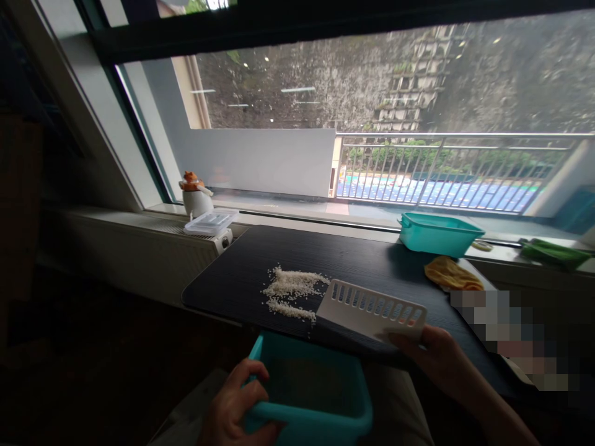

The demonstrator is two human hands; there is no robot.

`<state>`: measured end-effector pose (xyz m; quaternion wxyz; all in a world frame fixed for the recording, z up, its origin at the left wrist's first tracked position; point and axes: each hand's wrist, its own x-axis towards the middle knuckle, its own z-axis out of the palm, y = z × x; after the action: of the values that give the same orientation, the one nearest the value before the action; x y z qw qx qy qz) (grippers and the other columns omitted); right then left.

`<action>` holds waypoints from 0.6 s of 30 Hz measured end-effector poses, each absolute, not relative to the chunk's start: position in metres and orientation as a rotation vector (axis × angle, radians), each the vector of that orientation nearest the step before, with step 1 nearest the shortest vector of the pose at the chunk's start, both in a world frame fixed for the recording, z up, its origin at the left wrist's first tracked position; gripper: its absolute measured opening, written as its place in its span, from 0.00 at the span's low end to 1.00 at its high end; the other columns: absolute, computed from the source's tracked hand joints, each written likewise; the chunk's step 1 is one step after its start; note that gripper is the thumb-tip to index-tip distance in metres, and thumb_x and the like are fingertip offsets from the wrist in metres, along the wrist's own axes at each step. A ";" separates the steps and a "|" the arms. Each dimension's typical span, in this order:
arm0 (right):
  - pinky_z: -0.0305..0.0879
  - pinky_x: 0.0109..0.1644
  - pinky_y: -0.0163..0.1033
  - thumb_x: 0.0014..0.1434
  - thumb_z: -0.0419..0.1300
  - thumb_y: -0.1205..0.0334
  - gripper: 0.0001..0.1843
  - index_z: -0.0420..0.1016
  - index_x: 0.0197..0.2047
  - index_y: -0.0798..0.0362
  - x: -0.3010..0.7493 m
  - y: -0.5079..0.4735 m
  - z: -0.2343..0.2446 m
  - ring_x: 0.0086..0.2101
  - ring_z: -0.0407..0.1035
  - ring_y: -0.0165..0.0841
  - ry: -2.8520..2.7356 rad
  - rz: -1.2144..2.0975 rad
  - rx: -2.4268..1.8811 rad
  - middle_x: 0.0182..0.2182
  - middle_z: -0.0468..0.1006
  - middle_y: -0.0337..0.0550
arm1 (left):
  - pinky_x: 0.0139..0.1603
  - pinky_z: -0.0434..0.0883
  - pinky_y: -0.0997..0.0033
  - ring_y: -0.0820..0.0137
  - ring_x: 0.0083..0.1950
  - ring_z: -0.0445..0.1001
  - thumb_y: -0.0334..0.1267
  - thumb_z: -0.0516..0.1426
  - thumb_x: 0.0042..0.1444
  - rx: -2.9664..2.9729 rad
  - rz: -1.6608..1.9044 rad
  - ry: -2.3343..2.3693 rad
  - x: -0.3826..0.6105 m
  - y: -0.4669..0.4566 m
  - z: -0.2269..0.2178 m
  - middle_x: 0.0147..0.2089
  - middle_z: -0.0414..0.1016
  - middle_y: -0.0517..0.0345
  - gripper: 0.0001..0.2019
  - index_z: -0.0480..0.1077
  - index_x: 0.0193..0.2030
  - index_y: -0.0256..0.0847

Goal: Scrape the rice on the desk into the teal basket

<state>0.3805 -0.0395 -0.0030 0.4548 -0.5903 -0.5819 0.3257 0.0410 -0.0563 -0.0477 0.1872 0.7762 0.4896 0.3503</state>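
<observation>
My left hand (244, 399) is closed on the left rim of a teal plastic bin (307, 414), held over my lap just below the table's front edge. The bin's inside is too dark to make out. My right hand (430, 350) grips the right end of a white slotted plastic piece (353, 310), with a row of slots along its far side. Its left end lies on the dark table (232, 272), close against a scattered pile of white rice-like grains (290, 285). A few grains lie near the front edge.
A second teal bin (437, 235) stands at the table's back right, near a yellow cloth (450, 274). On the left, a clear plastic lid (211, 221) and a white pot with an orange figure (198, 198) sit by the window. A green item (553, 253) lies far right.
</observation>
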 end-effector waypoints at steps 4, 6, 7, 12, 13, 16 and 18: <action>0.72 0.49 0.50 0.48 0.65 0.50 0.18 0.81 0.40 0.53 0.373 -0.031 -0.003 0.42 0.75 0.48 -1.382 0.766 -1.470 0.39 0.83 0.46 | 0.31 0.70 0.80 0.73 0.32 0.74 0.31 0.63 0.42 2.195 0.962 1.379 0.039 -0.056 -0.045 0.39 0.70 0.60 0.08 0.66 0.21 0.40; 0.72 0.48 0.50 0.48 0.65 0.50 0.18 0.81 0.39 0.53 0.370 -0.032 -0.002 0.42 0.75 0.48 -1.381 0.794 -1.463 0.38 0.83 0.46 | 0.31 0.71 0.80 0.72 0.32 0.74 0.30 0.62 0.41 2.188 0.969 1.392 0.038 -0.055 -0.043 0.39 0.71 0.60 0.08 0.66 0.21 0.40; 0.72 0.48 0.50 0.48 0.65 0.49 0.18 0.82 0.38 0.52 0.369 -0.033 -0.002 0.42 0.75 0.48 -1.382 0.812 -1.458 0.38 0.83 0.46 | 0.31 0.71 0.79 0.72 0.32 0.74 0.30 0.62 0.41 2.178 0.980 1.403 0.038 -0.055 -0.042 0.39 0.71 0.60 0.08 0.66 0.21 0.41; 0.73 0.46 0.48 0.47 0.66 0.50 0.16 0.82 0.36 0.51 0.369 -0.043 0.001 0.39 0.76 0.46 -1.393 0.862 -1.444 0.36 0.83 0.44 | 0.32 0.71 0.79 0.72 0.32 0.74 0.32 0.63 0.41 2.115 1.041 1.399 0.040 -0.056 -0.043 0.39 0.70 0.60 0.08 0.66 0.20 0.41; 0.73 0.46 0.48 0.47 0.66 0.51 0.15 0.82 0.36 0.51 0.369 -0.044 0.002 0.39 0.76 0.46 -1.403 0.862 -1.439 0.35 0.83 0.44 | 0.32 0.71 0.80 0.73 0.32 0.73 0.33 0.63 0.41 2.099 1.054 1.392 0.040 -0.057 -0.044 0.39 0.70 0.60 0.09 0.66 0.20 0.41; 0.73 0.47 0.47 0.47 0.66 0.52 0.14 0.83 0.35 0.50 0.369 -0.048 0.004 0.39 0.76 0.46 -1.435 0.867 -1.417 0.35 0.83 0.44 | 0.34 0.71 0.79 0.74 0.32 0.73 0.34 0.64 0.42 2.050 1.120 1.388 0.041 -0.058 -0.045 0.40 0.70 0.61 0.09 0.66 0.21 0.41; 0.72 0.47 0.46 0.48 0.66 0.52 0.13 0.82 0.36 0.49 0.368 -0.051 0.004 0.39 0.76 0.46 -1.451 0.877 -1.408 0.36 0.83 0.43 | 0.35 0.71 0.79 0.73 0.33 0.73 0.35 0.64 0.42 2.049 1.155 1.371 0.041 -0.058 -0.045 0.39 0.70 0.61 0.09 0.67 0.21 0.41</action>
<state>0.3678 -0.0508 0.0044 0.4521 -0.5698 -0.5872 0.3552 0.0406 -0.0582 -0.0455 0.2080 0.7362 0.4925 0.4149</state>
